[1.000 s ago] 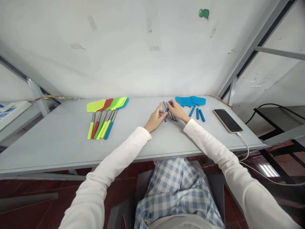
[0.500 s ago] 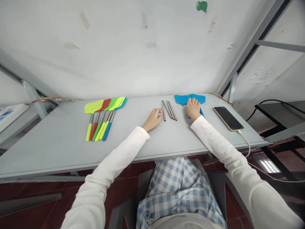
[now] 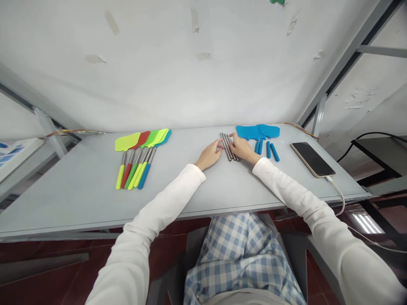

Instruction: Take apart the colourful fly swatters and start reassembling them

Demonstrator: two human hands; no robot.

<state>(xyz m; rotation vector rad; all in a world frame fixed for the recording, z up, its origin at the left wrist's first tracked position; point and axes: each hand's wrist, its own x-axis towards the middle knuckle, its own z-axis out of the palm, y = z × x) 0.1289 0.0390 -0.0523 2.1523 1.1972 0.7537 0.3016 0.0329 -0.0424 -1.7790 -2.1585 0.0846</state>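
Several thin metal tubes lie side by side on the table, almost parallel, between my two hands. Along their left side rests my left hand, fingers loosely curved and a little apart, fingertips at the outer tube. From the right, my right hand touches the tubes with thumb and forefinger apart, covering part of the outermost one. Neither hand is wrapped round a tube. Beyond my right hand are blue fly swatter heads, overlapping near the wall, with several short blue handle grips below them.
Several assembled fly swatters in yellow, red, green and blue lie fanned on the left of the grey table. A phone with a white charging cable is at the right. The wall closes off the back edge.
My right hand has moved left from the blue parts to the metal tubes, uncovering the blue grips. The tubes, splayed before, now lie closer to parallel. My view has shifted slightly.
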